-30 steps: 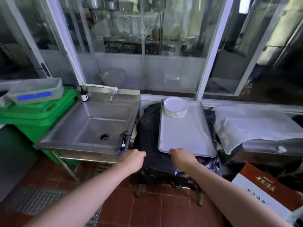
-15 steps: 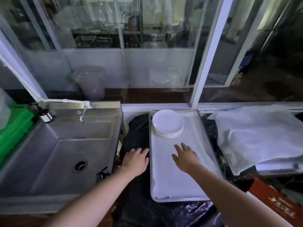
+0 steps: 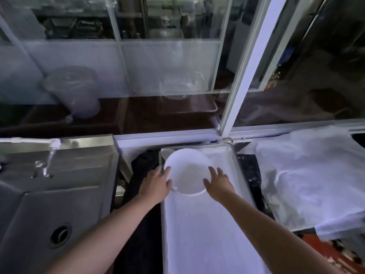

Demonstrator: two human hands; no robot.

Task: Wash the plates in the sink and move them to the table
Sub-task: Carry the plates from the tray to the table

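The plates (image 3: 187,172), a white stack, sit at the far end of the tray (image 3: 199,234), between the two hands. The left hand (image 3: 156,184) touches the stack's left rim, thumb at its near-left edge and fingers along the side, loosely spread; whether its grip has closed on the rim cannot be told. The right hand (image 3: 218,181) lies at the stack's right edge with fingers straight and apart, holding nothing.

The tray holds only the stack and a white lining. It rests on a worktop draped in black plastic (image 3: 142,224). The sink (image 3: 51,204) at left holds no plates; its drain (image 3: 60,235) and tap (image 3: 44,167) show. A white sheet (image 3: 308,178) covers the surface at right.

Half a second ago both hands were short of the stack, the left off the tray on the plastic; now they flank the plates, and the view sits closer.
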